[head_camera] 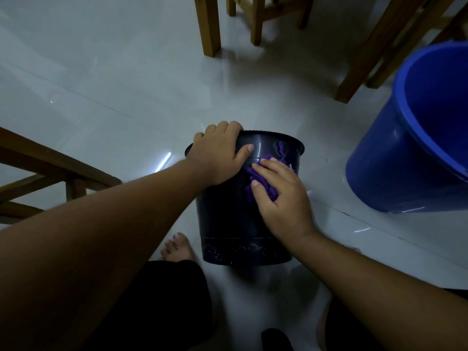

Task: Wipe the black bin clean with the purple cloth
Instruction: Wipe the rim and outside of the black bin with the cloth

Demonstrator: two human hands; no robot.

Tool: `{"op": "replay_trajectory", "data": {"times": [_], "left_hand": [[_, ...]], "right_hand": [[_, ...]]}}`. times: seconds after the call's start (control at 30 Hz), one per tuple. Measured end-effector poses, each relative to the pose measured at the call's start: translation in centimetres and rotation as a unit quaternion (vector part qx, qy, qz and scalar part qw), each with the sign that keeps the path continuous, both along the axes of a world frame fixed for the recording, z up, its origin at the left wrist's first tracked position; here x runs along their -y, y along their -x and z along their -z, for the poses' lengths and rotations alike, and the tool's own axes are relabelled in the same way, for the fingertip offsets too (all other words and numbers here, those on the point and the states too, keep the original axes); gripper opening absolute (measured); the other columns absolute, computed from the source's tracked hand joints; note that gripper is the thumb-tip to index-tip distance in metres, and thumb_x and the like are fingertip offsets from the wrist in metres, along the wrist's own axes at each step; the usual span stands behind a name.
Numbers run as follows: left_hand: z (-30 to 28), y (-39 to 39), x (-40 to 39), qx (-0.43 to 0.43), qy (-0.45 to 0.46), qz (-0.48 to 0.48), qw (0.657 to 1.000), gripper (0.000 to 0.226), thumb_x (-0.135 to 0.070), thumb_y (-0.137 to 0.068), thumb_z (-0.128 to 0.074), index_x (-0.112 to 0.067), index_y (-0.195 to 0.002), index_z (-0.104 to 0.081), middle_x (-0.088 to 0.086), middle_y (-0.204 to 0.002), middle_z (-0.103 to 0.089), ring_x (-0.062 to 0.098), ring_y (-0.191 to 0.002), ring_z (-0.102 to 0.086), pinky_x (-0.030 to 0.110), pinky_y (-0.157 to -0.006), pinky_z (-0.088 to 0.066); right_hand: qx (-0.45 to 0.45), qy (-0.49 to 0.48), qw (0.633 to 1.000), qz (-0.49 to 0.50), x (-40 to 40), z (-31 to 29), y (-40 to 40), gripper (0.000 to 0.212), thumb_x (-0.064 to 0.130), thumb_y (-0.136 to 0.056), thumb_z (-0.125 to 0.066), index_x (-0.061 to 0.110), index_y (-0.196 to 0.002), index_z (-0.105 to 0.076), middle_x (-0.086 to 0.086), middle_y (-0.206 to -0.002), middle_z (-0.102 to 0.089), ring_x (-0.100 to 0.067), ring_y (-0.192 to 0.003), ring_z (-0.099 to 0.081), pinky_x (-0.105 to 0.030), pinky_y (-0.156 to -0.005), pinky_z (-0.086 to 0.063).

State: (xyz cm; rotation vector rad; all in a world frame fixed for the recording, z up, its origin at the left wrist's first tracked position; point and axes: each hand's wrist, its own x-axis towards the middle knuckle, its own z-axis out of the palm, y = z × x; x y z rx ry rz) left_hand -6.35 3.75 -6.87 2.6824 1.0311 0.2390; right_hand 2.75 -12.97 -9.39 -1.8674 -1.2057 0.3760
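Note:
The black bin [228, 219] lies tipped on the white tiled floor, its rim pointing away from me and its patterned base band near my feet. My left hand [217, 154] grips the bin's far rim, fingers curled over the edge. My right hand [281, 196] presses the bunched purple cloth [260, 178] against the bin's upper side wall. Part of the cloth sticks out past my fingers toward the rim; the rest is hidden under my palm.
A large blue bucket [405, 158] stands at the right, close to the bin. Wooden chair and table legs [210, 26] rise at the back, and a wooden frame [50, 173] sits at the left. My bare foot [177, 248] rests beside the bin's base.

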Motion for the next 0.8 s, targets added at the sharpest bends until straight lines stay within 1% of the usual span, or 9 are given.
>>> {"op": "replay_trajectory", "data": {"times": [0.07, 0.13, 0.23, 0.33, 0.47, 0.57, 0.63, 0.73, 0.8], "left_hand": [[-0.6, -0.5, 0.0, -0.010, 0.024, -0.005, 1.000, 0.046, -0.053, -0.090, -0.045, -0.017, -0.119, -0.049, 0.008, -0.117, -0.057, 0.031, -0.106, -0.051, 0.047, -0.089, -0.041], [-1.5, -1.0, -0.2, -0.029, 0.063, -0.006, 0.998, 0.046, -0.054, -0.089, -0.048, -0.019, -0.118, -0.051, 0.007, -0.117, -0.058, 0.030, -0.107, -0.052, 0.046, -0.088, -0.040], [-2.8, -1.6, -0.3, -0.050, 0.125, -0.011, 0.991, 0.046, -0.053, -0.086, -0.052, -0.021, -0.120, -0.051, 0.007, -0.121, -0.058, 0.031, -0.111, -0.052, 0.048, -0.093, -0.042], [-3.9, -1.5, 0.3, -0.049, 0.152, -0.026, 0.987, 0.038, -0.048, -0.086, -0.055, -0.024, -0.115, -0.053, 0.005, -0.120, -0.060, 0.030, -0.110, -0.053, 0.049, -0.095, -0.042], [-5.8, -2.0, 1.9, -0.043, 0.162, 0.005, 0.986, 0.022, -0.037, -0.089, -0.054, -0.024, -0.108, -0.053, 0.004, -0.115, -0.062, 0.029, -0.106, -0.055, 0.047, -0.095, -0.042], [-8.4, -2.7, 3.2, -0.049, 0.136, 0.056, 0.988, 0.010, -0.027, -0.092, -0.052, -0.026, -0.101, -0.048, 0.001, -0.109, -0.059, 0.027, -0.103, -0.053, 0.042, -0.089, -0.040], [-10.1, -3.1, 4.0, -0.039, 0.088, 0.083, 0.992, 0.012, -0.024, -0.093, -0.052, -0.029, -0.097, -0.042, -0.001, -0.107, -0.057, 0.025, -0.101, -0.051, 0.041, -0.082, -0.036], [-11.3, -3.3, 5.1, -0.012, -0.019, 0.104, 0.994, 0.016, -0.023, -0.092, -0.051, -0.029, -0.094, -0.037, -0.001, -0.105, -0.057, 0.025, -0.098, -0.052, 0.040, -0.075, -0.033], [-10.9, -3.3, 6.0, -0.018, -0.073, 0.103, 0.992, 0.020, -0.020, -0.090, -0.052, -0.026, -0.091, -0.034, -0.001, -0.101, -0.058, 0.027, -0.093, -0.054, 0.038, -0.070, -0.029]], "right_hand": [[-0.021, -0.018, 1.000, 0.010, 0.2, -0.2, -0.3, 0.033, 0.027, -0.093, -0.059, 0.018, -0.121, -0.072, 0.008, -0.131, -0.063, -0.009, -0.132, -0.049, -0.038, -0.113, -0.037], [-0.057, -0.034, 0.998, 0.020, 0.3, -0.7, -0.6, 0.026, 0.020, -0.093, -0.060, 0.023, -0.114, -0.074, 0.019, -0.123, -0.063, -0.005, -0.129, -0.051, -0.030, -0.112, -0.037], [-0.152, -0.032, 0.987, 0.047, 0.5, -2.6, -0.7, 0.038, 0.012, -0.096, -0.060, 0.049, -0.097, -0.070, 0.036, -0.108, -0.062, 0.002, -0.119, -0.056, -0.021, -0.106, -0.042], [-0.239, -0.029, 0.967, 0.085, 0.5, -4.2, -1.2, 0.048, 0.012, -0.096, -0.059, 0.056, -0.081, -0.071, 0.019, -0.096, -0.072, -0.002, -0.098, -0.066, -0.027, -0.092, -0.052], [-0.255, -0.015, 0.963, 0.091, 0.8, -6.9, -2.6, 0.028, 0.013, -0.097, -0.057, 0.035, -0.091, -0.074, 0.006, -0.095, -0.073, -0.010, -0.091, -0.068, -0.035, -0.088, -0.057], [-0.245, -0.005, 0.967, 0.076, 1.0, -9.9, -4.2, 0.021, 0.016, -0.100, -0.055, 0.026, -0.102, -0.073, 0.006, -0.093, -0.072, -0.011, -0.090, -0.068, -0.025, -0.080, -0.057], [-0.209, -0.007, 0.976, 0.061, 1.4, -11.7, -5.5, 0.020, 0.019, -0.100, -0.055, 0.027, -0.103, -0.074, 0.008, -0.093, -0.072, -0.008, -0.089, -0.067, -0.027, -0.079, -0.058], [-0.096, -0.007, 0.995, 0.010, 2.3, -14.2, -7.4, 0.022, 0.023, -0.099, -0.056, 0.039, -0.096, -0.070, 0.014, -0.097, -0.066, -0.006, -0.097, -0.061, -0.037, -0.085, -0.056], [-0.018, 0.008, 1.000, -0.012, 3.0, -15.8, -8.6, 0.022, 0.025, -0.098, -0.055, 0.043, -0.095, -0.067, 0.016, -0.099, -0.062, -0.007, -0.102, -0.054, -0.036, -0.087, -0.051]]}}
